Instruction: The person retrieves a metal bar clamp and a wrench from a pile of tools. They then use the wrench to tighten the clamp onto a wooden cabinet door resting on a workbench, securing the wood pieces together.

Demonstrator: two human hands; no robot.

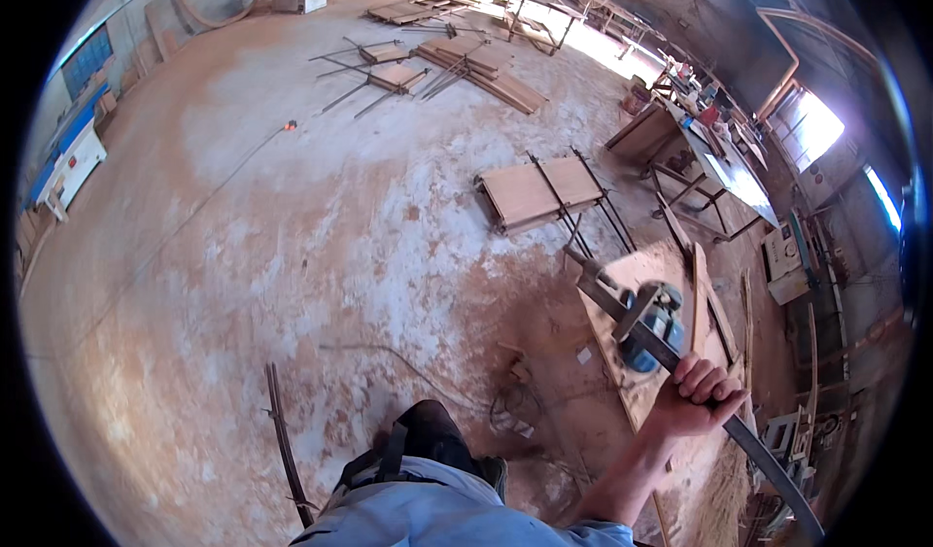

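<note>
The right hand is clenched around a long dark metal bar that slants over a wooden board on the floor. A blue motor sits under the bar. The left hand is out of view.

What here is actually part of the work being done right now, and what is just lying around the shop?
In use:
right hand, gripping a long dark metal bar
blue power tool beside the bar
wooden board under it

Lying about:
clamped panels
board stacks
bent rod on the floor
workbench
</note>
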